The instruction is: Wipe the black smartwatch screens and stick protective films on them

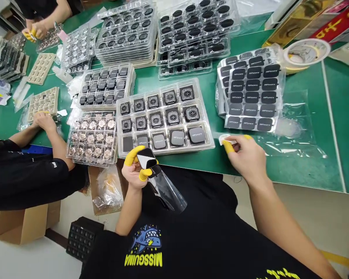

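Note:
My left hand (130, 172), with yellow finger cots, grips a square smartwatch (147, 158) whose dark glossy face is turned up. A strip of clear film (173, 195) hangs from it over my shirt. Away to the right, my right hand (248, 155) is closed in a pinch on a small white wad (222, 138) at the table's near edge. In front of my hands lies a clear plastic tray (209, 144). Its back rows hold watch bodies (156, 119) with their sensor sides up, while the front row has grey printed covers (196, 135) and one plain dark square.
Sheets of dark printed stickers (247, 99) lie to the right, beside a tape roll (306, 52). Stacked trays (128, 35) stand behind, and a tray of round watch faces (91, 135) sits left. Co-workers' hands (45, 121) are at the left. Plastic film (296, 143) covers the right.

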### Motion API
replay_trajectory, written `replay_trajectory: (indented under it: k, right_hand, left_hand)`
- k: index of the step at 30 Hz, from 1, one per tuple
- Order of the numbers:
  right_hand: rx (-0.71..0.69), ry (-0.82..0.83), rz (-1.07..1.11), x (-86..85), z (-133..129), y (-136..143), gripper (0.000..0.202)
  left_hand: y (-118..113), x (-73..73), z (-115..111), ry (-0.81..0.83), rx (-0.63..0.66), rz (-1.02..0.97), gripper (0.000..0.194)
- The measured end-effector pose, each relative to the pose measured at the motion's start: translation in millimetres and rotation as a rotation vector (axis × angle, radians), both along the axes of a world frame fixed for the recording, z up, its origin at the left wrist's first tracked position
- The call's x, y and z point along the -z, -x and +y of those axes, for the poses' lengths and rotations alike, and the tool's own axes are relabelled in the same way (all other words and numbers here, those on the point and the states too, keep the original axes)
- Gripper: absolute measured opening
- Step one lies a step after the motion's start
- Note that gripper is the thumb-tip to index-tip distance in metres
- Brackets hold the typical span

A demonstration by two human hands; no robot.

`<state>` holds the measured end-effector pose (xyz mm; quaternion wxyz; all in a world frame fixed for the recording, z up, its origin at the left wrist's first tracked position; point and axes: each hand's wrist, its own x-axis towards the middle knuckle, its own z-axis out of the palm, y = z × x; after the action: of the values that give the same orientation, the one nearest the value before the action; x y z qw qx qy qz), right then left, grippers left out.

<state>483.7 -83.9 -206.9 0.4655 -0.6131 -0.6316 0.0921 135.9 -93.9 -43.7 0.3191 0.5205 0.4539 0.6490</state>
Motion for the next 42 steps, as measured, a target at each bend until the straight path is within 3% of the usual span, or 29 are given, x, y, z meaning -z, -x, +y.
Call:
replay_trajectory:
  k: [5, 8, 10, 11, 13, 14, 16, 17, 19, 23, 29, 39, 42]
  right_hand:
    - [0.078, 0.064, 0.018, 23.7, 18.5, -0.6, 0.028]
    - [0.140, 0.069, 0.029, 14.9, 19.1, -9.5, 0.044]
    - [0.217, 0.029, 0.084, -12.2, 3.5, -4.6, 0.051]
    - [0.270, 0.001, 0.146, -33.2, -9.0, 3.3, 0.051]
    - [0.248, -0.051, 0.316, -85.3, -38.4, 29.5, 0.037]
    - [0.141, 0.018, 0.381, -112.8, -51.9, 46.3, 0.031]
    - [-0.225, 0.157, 0.396, -160.5, -69.1, 80.9, 0.038]
    - [-0.355, 0.184, 0.356, -177.4, -71.4, 96.2, 0.044]
    - [-0.519, 0.266, 0.279, -195.6, -64.5, 118.0, 0.052]
    - [-0.697, 0.455, 0.298, -194.8, -35.7, 129.6, 0.038]
    - [-0.710, 0.420, 0.337, -194.2, -22.3, 134.5, 0.011]
    - [-0.769, 0.560, 0.544, -186.7, -3.9, 146.5, 0.009]
    - [-0.807, 0.579, 0.559, -186.9, 1.6, 148.9, 0.008]
  left_hand:
    - [-5.4, 4.2, -1.6, -0.098, -0.213, 0.086, 0.063]
    - [-9.4, 5.7, -2.8, -0.149, -0.287, 0.073, 0.061]
    - [-12.3, 6.5, -4.9, -0.171, -0.308, 0.057, 0.058]
    - [-14.0, 7.0, -6.4, -0.177, -0.311, 0.048, 0.057]
    - [-17.8, 8.5, -9.8, -0.183, -0.318, 0.044, 0.058]
    - [-19.9, 9.5, -11.4, -0.179, -0.322, 0.054, 0.059]
    - [-23.9, 11.8, -14.4, -0.162, -0.321, 0.079, 0.063]
    - [-25.6, 13.0, -15.5, -0.150, -0.314, 0.084, 0.064]
    - [-27.5, 15.1, -17.3, -0.143, -0.299, 0.067, 0.065]
    - [-26.4, 17.6, -19.0, -0.175, -0.274, 0.041, 0.061]
    - [-24.8, 22.4, -19.3, -0.200, -0.288, 0.086, 0.062]
    - [-4.4, 52.0, -26.6, -0.225, -0.341, 0.267, 0.081]
    - [-4.5, 50.9, -27.1, -0.205, -0.345, 0.276, 0.079]
